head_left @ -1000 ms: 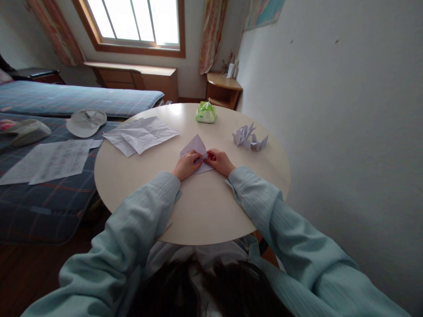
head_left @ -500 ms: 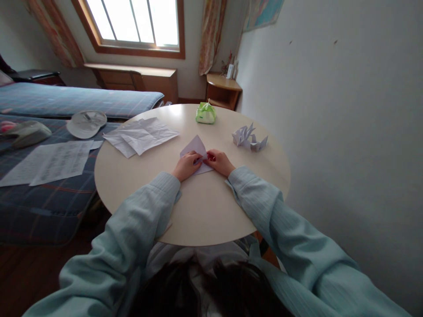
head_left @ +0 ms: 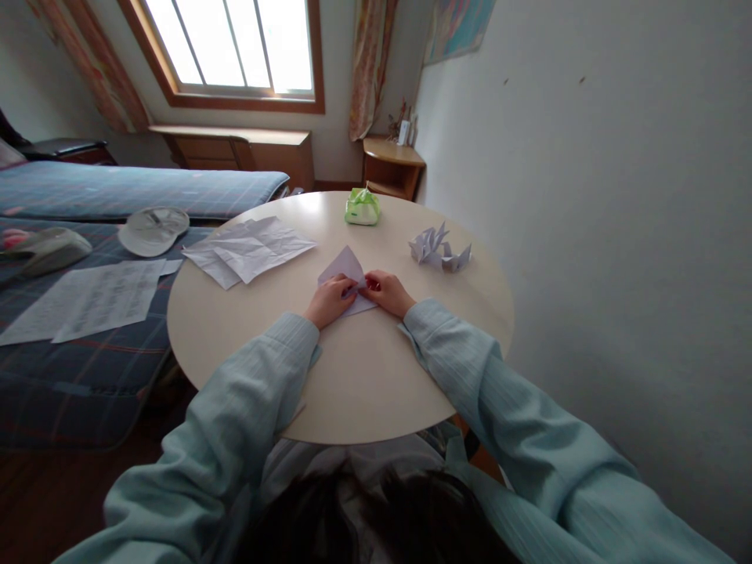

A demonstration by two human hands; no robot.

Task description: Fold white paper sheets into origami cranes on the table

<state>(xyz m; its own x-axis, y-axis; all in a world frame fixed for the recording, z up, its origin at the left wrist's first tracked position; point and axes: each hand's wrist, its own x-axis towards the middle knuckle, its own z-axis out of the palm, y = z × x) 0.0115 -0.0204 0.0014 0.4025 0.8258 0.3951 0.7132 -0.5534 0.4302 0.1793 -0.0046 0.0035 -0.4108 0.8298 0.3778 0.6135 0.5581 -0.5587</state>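
Observation:
A partly folded sheet of white paper [head_left: 345,264] lies near the middle of the round table, one corner pointing away from me. My left hand [head_left: 334,299] presses on its left side, fingers closed on the paper. From the right, my right hand [head_left: 388,293] pinches the paper's edge between thumb and fingers. The two hands' fingertips nearly meet over the sheet, hiding its centre. To the right of my right hand stand several folded paper figures [head_left: 438,247] with pointed tips. Left of my hands is a pile of creased paper sheets [head_left: 252,247].
The round table [head_left: 358,384] has a green tissue pack [head_left: 363,207] near its far edge. At the left, a bed [head_left: 94,392] holds printed sheets [head_left: 109,298] and a white cap [head_left: 153,231]. A white wall [head_left: 616,235] runs along the right side.
The view has tilted slightly, so everything sits a little lower in the picture. Both hands keep their hold on the paper, with hardly any movement.

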